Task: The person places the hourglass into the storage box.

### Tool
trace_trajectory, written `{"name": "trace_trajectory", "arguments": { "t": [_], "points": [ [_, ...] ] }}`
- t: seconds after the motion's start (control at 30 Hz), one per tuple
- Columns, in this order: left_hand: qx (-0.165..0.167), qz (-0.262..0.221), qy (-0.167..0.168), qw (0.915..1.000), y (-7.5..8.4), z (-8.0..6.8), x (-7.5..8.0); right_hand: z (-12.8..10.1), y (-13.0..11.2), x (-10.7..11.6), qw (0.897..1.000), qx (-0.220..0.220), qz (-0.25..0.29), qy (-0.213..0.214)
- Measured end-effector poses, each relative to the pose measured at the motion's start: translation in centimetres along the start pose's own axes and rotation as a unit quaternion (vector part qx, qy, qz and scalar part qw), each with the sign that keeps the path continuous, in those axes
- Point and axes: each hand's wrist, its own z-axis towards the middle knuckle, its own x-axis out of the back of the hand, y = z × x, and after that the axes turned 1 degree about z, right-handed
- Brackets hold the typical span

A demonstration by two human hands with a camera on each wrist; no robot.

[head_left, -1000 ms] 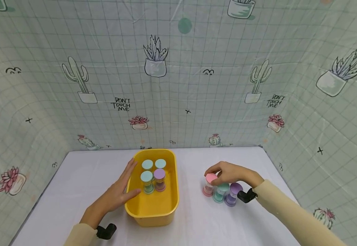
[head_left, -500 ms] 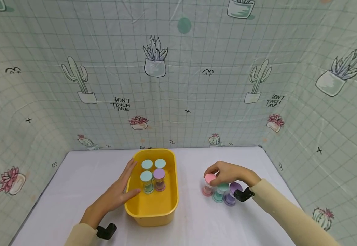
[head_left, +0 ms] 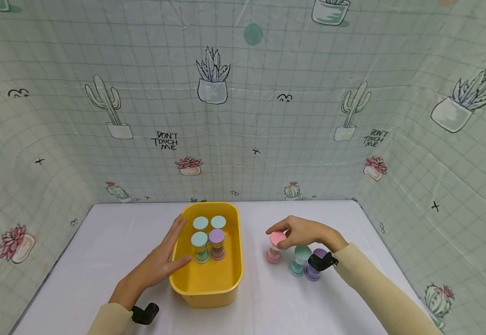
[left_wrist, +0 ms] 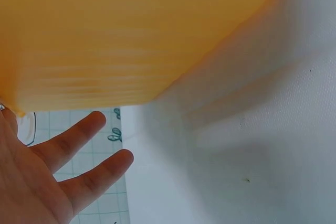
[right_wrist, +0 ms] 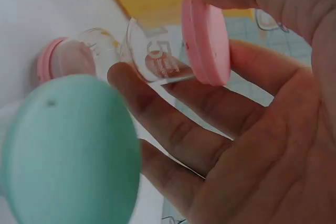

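My right hand (head_left: 305,231) pinches the pink cap of a sand timer (head_left: 277,238), thumb and fingers around its top. In the right wrist view the pink timer (right_wrist: 207,43) is clear glass marked 15, with pink sand. A green sand timer (head_left: 302,252) and a purple sand timer (head_left: 313,273) stand beside that hand, the purple partly hidden by the wrist camera. My left hand (head_left: 155,265) rests along the left side of a yellow bin (head_left: 209,284), thumb over the rim. Fingers (left_wrist: 105,174) spread straight below the bin's wall in the left wrist view.
Inside the bin stand three sand timers with pale blue caps (head_left: 200,239) and one with a lilac cap (head_left: 216,236), grouped toward the far end. The white table (head_left: 259,307) ends at a patterned cloth backdrop (head_left: 243,116) behind and at both sides.
My right hand has moved left and slightly away with the pink sand timer, opening a gap from the green one. The left hand and bin have stayed put.
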Motion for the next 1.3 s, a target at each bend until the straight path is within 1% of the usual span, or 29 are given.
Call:
{"name": "trace_trajectory", "arguments": {
  "t": [0.2, 0.3, 0.43, 0.57, 0.8, 0.9, 1.07, 1.17, 1.3],
  "points": [
    [-0.003, 0.002, 0.003, 1.0, -0.2, 0.0, 0.0, 0.2, -0.8, 1.1, 0.999, 0.0, 0.042, 0.0],
    [-0.005, 0.002, 0.001, 1.0, -0.2, 0.0, 0.0, 0.3, -1.5, 1.6, 0.999, 0.006, 0.052, 0.001],
    [-0.005, 0.004, -0.001, 1.0, -0.1, 0.1, 0.1, 0.5, -2.7, 2.4, 0.999, 0.008, 0.044, 0.003],
    [-0.002, 0.005, -0.004, 1.0, -0.1, 0.2, 0.1, 0.7, -3.9, 3.2, 1.0, 0.011, 0.022, 0.008],
    [-0.003, 0.003, -0.008, 1.0, 0.0, 0.3, 0.3, 1.0, -6.6, 4.7, 0.999, 0.026, 0.039, 0.014],
    [-0.005, 0.003, -0.009, 0.9999, 0.0, 0.3, 0.4, 1.1, -8.2, 5.3, 0.998, 0.04, 0.034, 0.024],
    [-0.004, 0.004, -0.005, 1.0, 0.0, 0.2, 0.3, 1.6, -11.1, 5.6, 0.996, 0.086, 0.007, 0.027],
    [-0.003, 0.001, -0.002, 1.0, 0.0, 0.2, 0.2, 2.2, -12.7, 5.3, 0.994, 0.11, -0.01, 0.019],
    [0.001, 0.005, -0.005, 1.0, 0.2, 0.1, 0.2, 3.3, -14.2, 4.2, 0.991, 0.128, -0.023, 0.001]
  ]
}}
